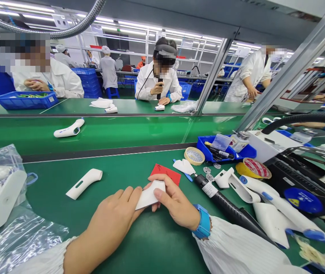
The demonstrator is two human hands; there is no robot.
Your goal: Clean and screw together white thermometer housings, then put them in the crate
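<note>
Both of my hands hold one white plastic casing part [150, 195] above the green mat. My left hand [116, 213] is closed around its near left end, hiding part of it. At the other end, my right hand [176, 201] grips it with the thumb on top and the fingers behind. Just beyond my right fingers lies a red card [166, 174]. A curved white shell with a slot [84, 183] rests on the mat ahead of my left hand.
At left are plastic bags [22, 236] with white shells [4, 203]. On the right lie a black hose tool [225, 201], more white casings [273, 220], tape [253, 168] and a blue tray [205, 148]. A thermometer-like device [69, 129] sits on the green belt [128, 131]; co-workers sit beyond.
</note>
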